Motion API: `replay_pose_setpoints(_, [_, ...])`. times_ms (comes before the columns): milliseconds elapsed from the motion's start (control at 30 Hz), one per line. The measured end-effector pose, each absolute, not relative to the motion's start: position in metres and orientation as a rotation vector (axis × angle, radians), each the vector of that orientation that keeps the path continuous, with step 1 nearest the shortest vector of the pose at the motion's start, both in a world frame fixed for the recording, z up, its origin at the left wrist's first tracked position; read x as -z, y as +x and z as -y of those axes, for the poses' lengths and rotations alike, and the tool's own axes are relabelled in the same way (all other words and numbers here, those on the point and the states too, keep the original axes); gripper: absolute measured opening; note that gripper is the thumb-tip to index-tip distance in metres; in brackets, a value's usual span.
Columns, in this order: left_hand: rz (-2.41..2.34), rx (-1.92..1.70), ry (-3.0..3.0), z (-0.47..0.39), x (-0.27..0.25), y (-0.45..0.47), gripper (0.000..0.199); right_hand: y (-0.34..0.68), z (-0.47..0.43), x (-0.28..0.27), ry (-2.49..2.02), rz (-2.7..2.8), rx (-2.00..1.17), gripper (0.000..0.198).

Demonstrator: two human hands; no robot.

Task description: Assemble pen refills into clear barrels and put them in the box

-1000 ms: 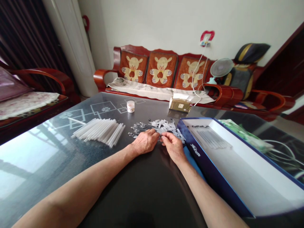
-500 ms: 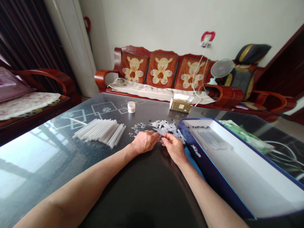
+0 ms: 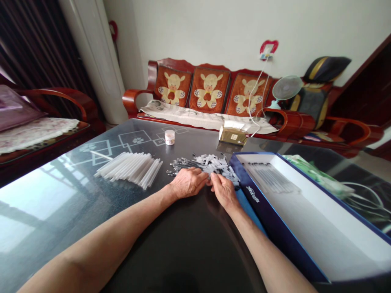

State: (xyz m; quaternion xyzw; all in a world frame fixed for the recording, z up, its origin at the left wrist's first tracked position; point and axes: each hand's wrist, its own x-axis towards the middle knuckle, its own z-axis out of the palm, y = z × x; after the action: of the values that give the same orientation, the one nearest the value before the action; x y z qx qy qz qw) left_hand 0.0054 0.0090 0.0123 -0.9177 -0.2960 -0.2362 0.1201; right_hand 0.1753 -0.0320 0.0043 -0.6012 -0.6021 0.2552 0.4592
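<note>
My left hand (image 3: 188,182) and my right hand (image 3: 223,189) meet at the near side of a heap of small parts, fingers curled and pressed together. Whatever they pinch is too small and too covered to name. Right behind them lie small white plastic pieces (image 3: 217,163) and a bunch of thin dark rods with metallic tips (image 3: 183,163). Left of my left hand, a pile of whitish translucent tubes (image 3: 131,169) is spread on the dark glossy table (image 3: 180,252).
To the right stands an open blue box (image 3: 324,228) with a row of dark-tipped clear tubes (image 3: 271,177) inside. A small round container (image 3: 170,137) and a tissue pack (image 3: 233,135) stand farther back. Beyond the box lie a green-and-white packet (image 3: 317,175) and white cables (image 3: 366,191).
My right hand's fingers have curled in and turned slightly, closing over the small piece that showed between the hands. The left hand has stayed nearly in place.
</note>
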Motion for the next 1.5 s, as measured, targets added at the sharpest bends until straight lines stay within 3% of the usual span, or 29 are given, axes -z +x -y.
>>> replay_pose_setpoints(133, [0.883, 0.704, -2.688, -0.0103, -0.0116, 0.0046, 0.04, 0.1743, 0.0326, -0.0059, -1.479, 1.428, -0.678, 0.051])
replay_pose_setpoints(333, [0.916, 0.697, -2.704, -0.0111, -0.0116, 0.0032, 0.039, 0.1769, 0.0338, -0.0051, -1.34, 1.442, -0.788, 0.032])
replay_pose_setpoints(600, [0.863, 0.695, -2.732, -0.0107, -0.0118, 0.0036, 0.039, 0.1768, 0.0307, -0.0009, -1.456, 1.43, -0.668, 0.047])
replay_pose_setpoints(800, [0.88, 0.692, -2.731, -0.0107, -0.0105, 0.0029, 0.037, 0.1782, 0.033, -0.002, -1.375, 1.493, -0.699, 0.03])
replay_pose_setpoints(1033, [0.856, 0.697, -2.753, -0.0105, -0.0118, 0.0033, 0.037, 0.1778, 0.0304, 0.0007, -1.434, 1.469, -0.634, 0.048])
replay_pose_setpoints(1333, [0.852, 0.715, -2.761, -0.0108, -0.0112, 0.0028, 0.037, 0.1781, 0.0324, -0.0017, -1.404, 1.548, -0.587, 0.044])
replay_pose_setpoints(1500, [0.865, 0.783, -2.734, -0.0103, -0.0138, 0.002, 0.036, 0.1762, 0.0338, -0.0034, -1.343, 1.508, -0.708, 0.038])
